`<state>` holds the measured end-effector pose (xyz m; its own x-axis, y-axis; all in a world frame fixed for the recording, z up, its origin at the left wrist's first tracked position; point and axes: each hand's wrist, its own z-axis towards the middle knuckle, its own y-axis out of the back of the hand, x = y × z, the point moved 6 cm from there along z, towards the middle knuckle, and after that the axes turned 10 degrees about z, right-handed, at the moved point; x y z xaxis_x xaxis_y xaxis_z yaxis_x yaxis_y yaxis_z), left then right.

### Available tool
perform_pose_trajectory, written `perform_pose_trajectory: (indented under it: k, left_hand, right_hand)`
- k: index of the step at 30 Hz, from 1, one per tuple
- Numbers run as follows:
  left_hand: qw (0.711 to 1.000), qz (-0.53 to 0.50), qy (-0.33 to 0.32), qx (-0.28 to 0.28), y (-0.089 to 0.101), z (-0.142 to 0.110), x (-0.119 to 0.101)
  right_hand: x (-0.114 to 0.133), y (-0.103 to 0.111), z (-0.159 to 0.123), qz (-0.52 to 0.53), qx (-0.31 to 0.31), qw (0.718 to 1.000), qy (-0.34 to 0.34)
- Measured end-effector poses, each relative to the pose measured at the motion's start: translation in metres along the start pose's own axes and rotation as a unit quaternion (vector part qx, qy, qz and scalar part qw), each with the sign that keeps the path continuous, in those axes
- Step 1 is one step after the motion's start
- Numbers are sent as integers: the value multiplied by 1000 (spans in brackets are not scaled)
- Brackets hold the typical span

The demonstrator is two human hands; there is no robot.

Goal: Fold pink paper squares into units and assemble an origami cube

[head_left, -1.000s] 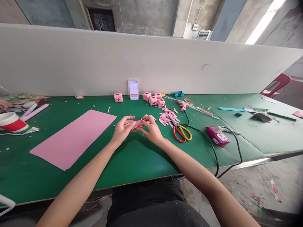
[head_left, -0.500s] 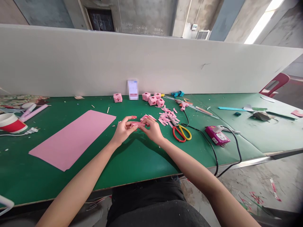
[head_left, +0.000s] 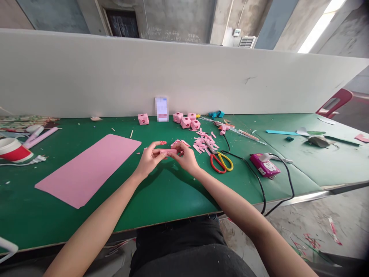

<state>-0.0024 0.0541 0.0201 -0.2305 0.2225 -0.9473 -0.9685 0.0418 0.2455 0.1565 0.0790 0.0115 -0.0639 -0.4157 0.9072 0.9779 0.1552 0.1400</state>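
Observation:
Between my two hands, a small folded strip of pink paper point(head_left: 168, 151) is pinched just above the green table. My left hand point(head_left: 149, 158) grips its left end, with the forefinger raised over it. At the other end, the thumb and fingers of my right hand point(head_left: 186, 157) close on the strip. Behind and to the right of my right hand lies a heap of cut pink paper pieces point(head_left: 204, 141). Scissors point(head_left: 221, 162) with red and yellow handles rest with their blades on that heap. Several folded pink paper cubes point(head_left: 186, 122) stand farther back.
Large pink paper sheets point(head_left: 89, 169) lie to my left. A phone point(head_left: 162, 109) leans on the white partition point(head_left: 178, 77). On the right are a pink glue gun point(head_left: 223, 129), its black cord and a purple power adapter point(head_left: 264, 165). A red-and-white paper cup point(head_left: 14, 150) stands far left.
The pink strip has turned slightly between my fingers, and more of its flat face shows. My right thumb has shifted a little. Other things stay where they were.

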Motion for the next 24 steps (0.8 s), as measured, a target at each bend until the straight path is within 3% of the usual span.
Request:
perform_pose_trajectory:
  k: [24]
  left_hand:
    - [1000, 16, -15, -8, 2, 5, 8]
  right_hand:
    - [0, -1, 1, 72, 21, 997, -19]
